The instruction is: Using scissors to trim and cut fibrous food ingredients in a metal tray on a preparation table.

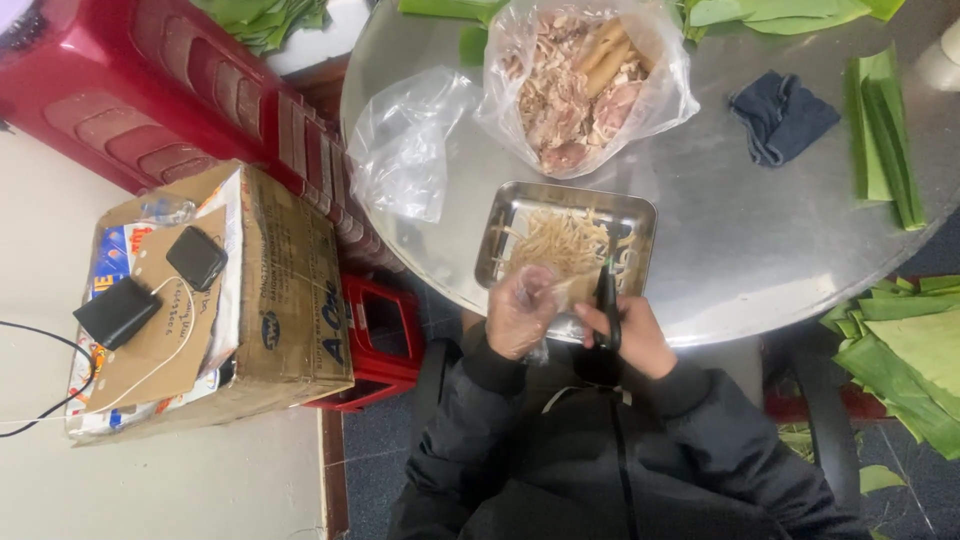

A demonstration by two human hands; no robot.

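Observation:
My left hand [520, 312], in a thin clear plastic glove, pinches a pale strip of food over the near edge of a rectangular metal tray [640, 212]. The tray holds a heap of thin pale shreds [558, 240]. My right hand [632, 335] grips black scissors [606, 300] whose blades point up toward the tray, right beside the strip. Both hands hover at the round metal table's near rim [740, 300]. Beyond the tray stands an open clear plastic bag [585, 80] full of pale meat pieces.
An empty crumpled plastic bag [405, 145] lies left of the tray. A dark cloth [782, 115] and folded green leaves [885, 135] lie on the table's right. More leaves [915, 350] sit low at right. A cardboard box [255, 290] with two dark devices stands at left beside red stools [160, 90].

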